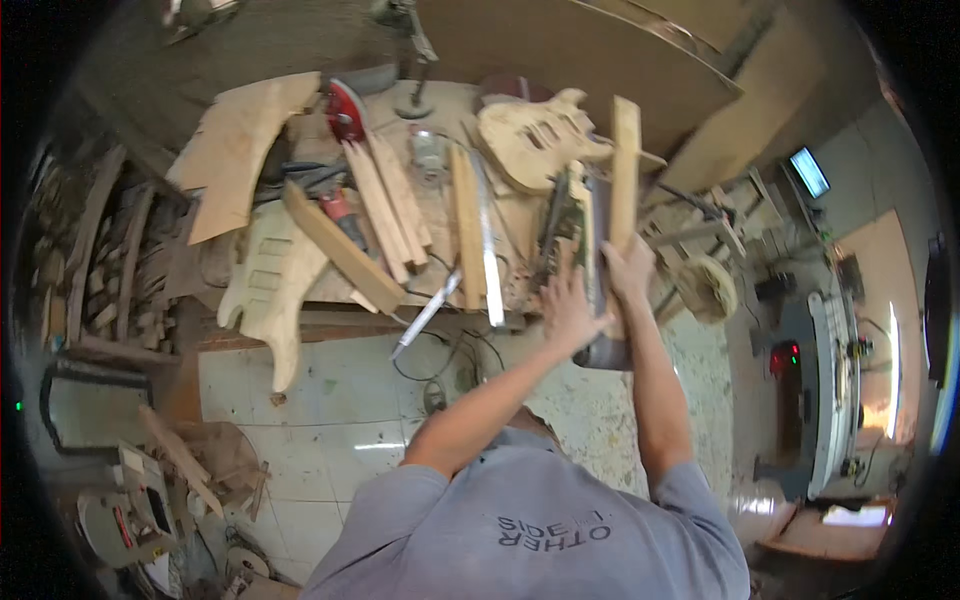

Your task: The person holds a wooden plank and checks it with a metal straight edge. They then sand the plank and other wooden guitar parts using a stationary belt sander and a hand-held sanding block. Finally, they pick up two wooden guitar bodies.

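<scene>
My right hand is closed around the lower part of a pale wooden board, which stretches away from me. The board lies along a long machine with a dark belt that looks like a belt sander. To its left, my left hand rests against the machine's side with its fingers stretched out and apart. Beyond my hands, an unfinished guitar body with cut-out pockets lies on the workbench. What my right palm covers is hidden.
Wooden strips, a metal straightedge and a red power tool crowd the workbench. Another guitar body overhangs its front left. Cables hang below onto the tiled floor. A round wooden piece stands right of my hands.
</scene>
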Tool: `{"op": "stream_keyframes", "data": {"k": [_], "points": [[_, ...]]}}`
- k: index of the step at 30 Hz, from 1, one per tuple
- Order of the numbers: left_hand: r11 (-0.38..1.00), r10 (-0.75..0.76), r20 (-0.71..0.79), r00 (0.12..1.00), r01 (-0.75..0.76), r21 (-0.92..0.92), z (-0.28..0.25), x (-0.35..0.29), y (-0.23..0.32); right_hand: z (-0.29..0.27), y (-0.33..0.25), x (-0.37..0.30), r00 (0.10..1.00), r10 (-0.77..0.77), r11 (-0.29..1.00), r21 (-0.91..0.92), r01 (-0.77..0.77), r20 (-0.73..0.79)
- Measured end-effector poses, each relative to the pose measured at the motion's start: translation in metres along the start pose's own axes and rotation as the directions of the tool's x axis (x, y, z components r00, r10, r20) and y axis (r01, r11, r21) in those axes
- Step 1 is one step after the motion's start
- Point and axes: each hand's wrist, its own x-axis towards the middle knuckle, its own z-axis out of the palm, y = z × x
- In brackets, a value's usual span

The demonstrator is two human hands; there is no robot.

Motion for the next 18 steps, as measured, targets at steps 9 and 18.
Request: {"op": "stream_keyframes", "data": {"k": [9, 18], "points": [[0.531, -0.085, 0.067, 0.994, 0.102, -0.841, -0.076, -0.051, -0.106, -0.117, -0.115, -0.139, 0.808, -0.052, 0.361, 0.765, -0.533, 0.587], [-0.02, -0.278, 0.073, 0.958, 0.071, -0.997, -0.161, -0.085, -0.156, -0.104, -0.069, -0.237, 0.351, -0.476, -0.064, 0.366, -0.928, 0.806]]}}
